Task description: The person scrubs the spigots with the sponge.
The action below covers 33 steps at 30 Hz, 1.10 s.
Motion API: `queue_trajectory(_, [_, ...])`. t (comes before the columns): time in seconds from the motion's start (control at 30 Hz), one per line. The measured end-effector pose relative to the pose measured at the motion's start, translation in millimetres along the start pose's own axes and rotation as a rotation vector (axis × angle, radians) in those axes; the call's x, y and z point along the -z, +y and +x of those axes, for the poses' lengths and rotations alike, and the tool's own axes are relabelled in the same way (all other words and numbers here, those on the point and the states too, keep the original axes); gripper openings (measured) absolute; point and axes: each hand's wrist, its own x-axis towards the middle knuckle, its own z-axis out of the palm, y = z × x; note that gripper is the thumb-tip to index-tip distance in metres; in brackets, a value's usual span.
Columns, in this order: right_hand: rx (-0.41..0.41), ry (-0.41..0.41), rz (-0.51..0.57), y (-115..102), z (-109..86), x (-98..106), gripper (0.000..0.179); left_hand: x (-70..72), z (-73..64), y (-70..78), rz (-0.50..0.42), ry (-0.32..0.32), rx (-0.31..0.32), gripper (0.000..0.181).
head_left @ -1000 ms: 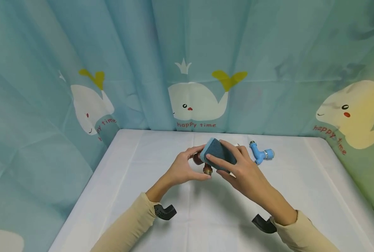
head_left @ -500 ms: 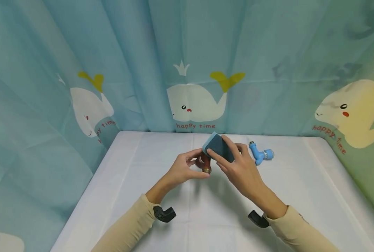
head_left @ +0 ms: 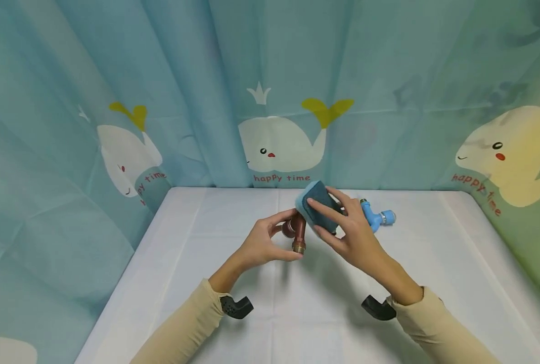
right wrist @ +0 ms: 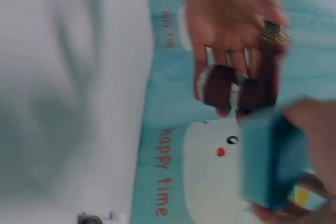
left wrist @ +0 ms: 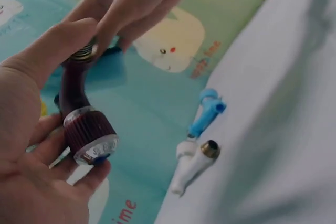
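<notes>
My left hand [head_left: 261, 245] holds a dark reddish-brown faucet [head_left: 300, 230] above the table, thumb at its brass threaded end and fingers at the other side. Its ribbed round knob [left wrist: 92, 134], with a clear cap, shows in the left wrist view. A blue sponge [head_left: 323, 205] with a darker face is gripped in my right hand [head_left: 360, 237], fingers spread over that face. The sponge's lighter side lies against or right beside the faucet's upper end; contact is hard to make out. In the right wrist view the sponge [right wrist: 268, 156] is blurred.
A light blue faucet [head_left: 375, 218] lies on the white-covered table [head_left: 434, 263], behind the right hand. Beside it, a white faucet [left wrist: 195, 169] with a brass end appears in the left wrist view. A whale-printed curtain [head_left: 197, 101] borders the table's back and sides.
The sponge has moved up and away in my right hand, uncovering more of the faucet's body. My left hand keeps its hold, and the faucet has turned slightly.
</notes>
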Motion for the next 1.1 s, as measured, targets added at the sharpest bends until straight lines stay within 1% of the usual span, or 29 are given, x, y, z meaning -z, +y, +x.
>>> queue_trajectory(0.07, [-0.027,-0.081,0.055,3,2.3,6,0.061,-0.1,-0.8,0.1,0.06,-0.009,-0.037,0.091])
queue_trajectory(0.17, [-0.07,-0.146,0.077,6,5.1,13,0.059,0.3,-2.7,0.2,0.109,-0.022,-0.054,0.093])
queue_trajectory(0.23, [-0.07,-0.178,0.08,8,6.6,16,0.059,0.9,-3.8,-0.1,0.135,-0.024,-0.039,0.094])
queue_trajectory(0.33, [-0.043,-0.205,0.039,9,8.5,19,0.059,1.8,-5.4,-0.5,0.158,-0.026,-0.021,0.094])
queue_trajectory(0.4, [-0.035,-0.19,-0.002,9,8.8,19,0.059,1.9,-5.8,-0.6,0.14,-0.031,-0.023,0.094])
queue_trajectory(0.43, [-0.043,-0.174,-0.005,10,8.4,18,0.06,1.9,-5.8,-0.9,0.13,-0.035,-0.029,0.094])
queue_trajectory(0.57, [-0.036,-0.118,0.021,10,4.7,13,0.062,2.6,-5.7,-1.4,0.079,-0.051,-0.054,0.094])
queue_trajectory(0.63, [-0.037,-0.114,0.033,10,2.7,11,0.062,3.1,-5.7,-1.2,0.022,-0.057,-0.054,0.093])
queue_trajectory(0.7, [-0.061,-0.102,0.024,10,0.8,10,0.062,3.2,-5.8,-0.5,-0.062,-0.065,-0.053,0.094])
queue_trajectory(0.8, [-0.135,-0.084,0.072,10,-3.6,8,0.063,2.8,-6.2,-0.6,-0.161,-0.057,-0.054,0.097])
queue_trajectory(0.93, [-0.187,-0.048,0.156,6,-11.2,2,0.064,3.3,-5.8,-1.3,-0.192,-0.021,-0.05,0.099])
queue_trajectory(1.03, [-0.211,-0.027,0.174,1,-14.2,-2,0.065,3.8,-5.2,-1.7,-0.22,0.004,-0.048,0.098])
queue_trajectory(1.1, [-0.221,-0.033,0.185,-2,-14.9,-6,0.064,3.7,-4.7,-1.5,-0.24,0.009,-0.054,0.098])
